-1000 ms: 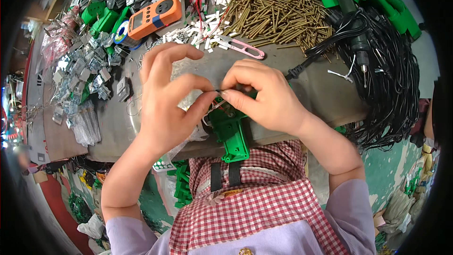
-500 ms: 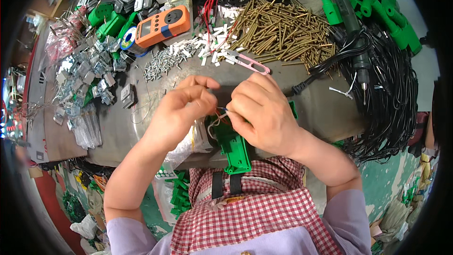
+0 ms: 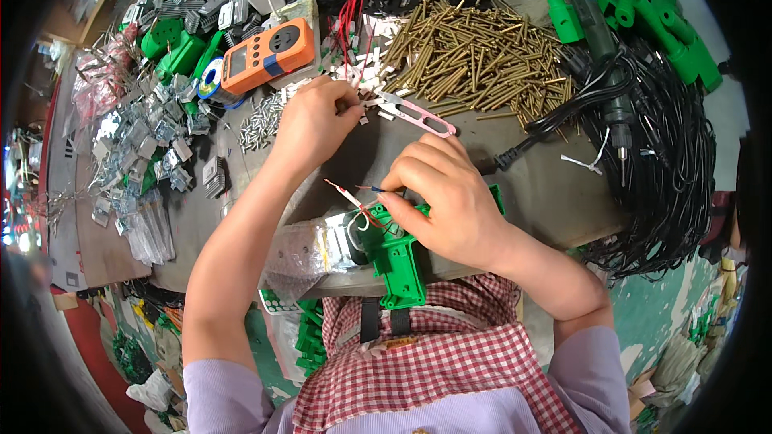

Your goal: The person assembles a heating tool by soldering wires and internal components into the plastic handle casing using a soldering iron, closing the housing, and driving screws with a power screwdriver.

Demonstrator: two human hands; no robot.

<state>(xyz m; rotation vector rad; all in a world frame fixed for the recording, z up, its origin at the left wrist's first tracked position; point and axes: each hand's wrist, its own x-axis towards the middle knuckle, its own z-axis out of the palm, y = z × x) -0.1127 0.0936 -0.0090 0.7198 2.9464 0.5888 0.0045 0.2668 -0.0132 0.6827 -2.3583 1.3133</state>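
Right hand (image 3: 444, 202): thumb and index pinched a thin dark wire (image 3: 375, 189) by the green housing (image 3: 400, 272), which lay at the near edge of the surface (image 3: 555, 207). Left hand (image 3: 320, 122): fingers curled near pink-handled snips (image 3: 425, 120); couldn't tell whether they gripped anything.

table: a wide, flat table with a dull grey top (image 3: 555, 201), its edge bending in this view.
floor: a green painted floor (image 3: 631, 297), having pale worn patches.
lower left: a dark red, smooth strip (image 3: 95, 354), of which i cannot tell the kind.
upper left: a brown, wood-like bar (image 3: 103, 4), standing slanted.
right edge: a plain pale grey surface (image 3: 730, 141), possibly a wall.
light: small, bright whitish spots (image 3: 29, 239), blurred at far left.
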